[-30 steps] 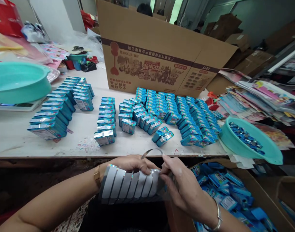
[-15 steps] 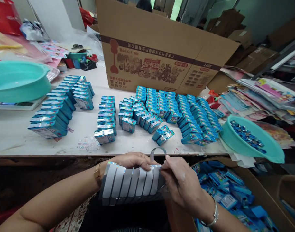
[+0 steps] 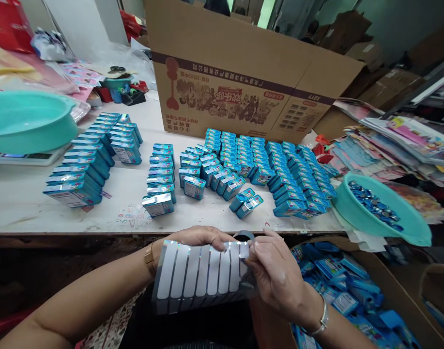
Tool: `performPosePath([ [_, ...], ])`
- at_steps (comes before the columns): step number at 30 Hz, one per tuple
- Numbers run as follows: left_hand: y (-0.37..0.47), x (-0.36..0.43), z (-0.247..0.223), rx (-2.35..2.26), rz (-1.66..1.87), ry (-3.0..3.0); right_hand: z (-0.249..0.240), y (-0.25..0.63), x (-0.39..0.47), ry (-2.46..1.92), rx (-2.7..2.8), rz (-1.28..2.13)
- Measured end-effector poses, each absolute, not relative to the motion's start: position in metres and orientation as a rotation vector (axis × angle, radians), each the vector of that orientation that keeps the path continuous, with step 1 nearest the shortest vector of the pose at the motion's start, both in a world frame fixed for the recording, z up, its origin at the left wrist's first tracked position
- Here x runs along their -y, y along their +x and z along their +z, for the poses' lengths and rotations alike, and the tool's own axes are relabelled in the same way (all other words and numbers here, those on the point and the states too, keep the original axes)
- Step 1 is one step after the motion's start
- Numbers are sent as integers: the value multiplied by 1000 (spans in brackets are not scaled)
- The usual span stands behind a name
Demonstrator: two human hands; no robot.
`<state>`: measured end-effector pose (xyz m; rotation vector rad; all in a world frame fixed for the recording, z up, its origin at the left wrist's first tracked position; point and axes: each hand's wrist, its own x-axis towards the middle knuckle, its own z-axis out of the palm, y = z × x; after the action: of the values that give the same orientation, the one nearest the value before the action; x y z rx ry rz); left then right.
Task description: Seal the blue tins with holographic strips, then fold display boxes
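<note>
A shiny sticker sheet (image 3: 200, 274) is bending in the bottom middle of the frame, over the person's dark lap. Long pale stickers are lining up on it side by side. The left hand (image 3: 203, 236) is gripping the top edge, with its thumb pressing on the front. The right hand (image 3: 280, 278) is pinching the right end between thumb and fingers. A grey strip (image 3: 245, 235) is curling up between the two hands; the right hand is maybe holding its end too, but the fingers are hiding that spot. A watch (image 3: 149, 259) is sitting on the left wrist, and a silver bracelet (image 3: 322, 315) is circling the right one.

Just above the hands, two little blue boxes (image 3: 246, 203) are leaning together on the white table (image 3: 14, 203). Many more blue boxes are standing in rows across the middle of the frame. A green bowl (image 3: 340, 201) is holding shiny blue bits at the right, and another green basin (image 3: 29, 126) is sitting over a white scale (image 3: 33, 159) at the left. In the lower right, a brown carton (image 3: 406, 310) is holding a messy heap of blue boxes. A big cardboard box (image 3: 222, 43) is standing at the top middle.
</note>
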<state>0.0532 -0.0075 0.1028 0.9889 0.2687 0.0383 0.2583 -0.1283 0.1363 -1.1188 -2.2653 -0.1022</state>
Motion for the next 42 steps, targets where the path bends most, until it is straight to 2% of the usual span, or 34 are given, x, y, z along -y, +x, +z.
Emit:
performPosePath([
  [5,47,-18,76,-406,20,999,147,259,128,-1138,2078,75],
  [13,56,-19,41,-600,-180,2037,137,278,82,-1312,1683,340],
  [17,74,-8,35,-721,-276,2266,126,286,41,-1319,1568,404],
  [23,86,3,25,-960,-101,2346,96,295,4,-1366,1452,429],
  [32,106,28,9,-1112,376,2202,76,291,-11,-1457,1398,436],
  [36,123,22,13,-1045,313,2227,68,295,-15,-1496,1391,411],
  [42,149,11,21,-1072,29,2181,56,302,-18,-1535,1472,331],
])
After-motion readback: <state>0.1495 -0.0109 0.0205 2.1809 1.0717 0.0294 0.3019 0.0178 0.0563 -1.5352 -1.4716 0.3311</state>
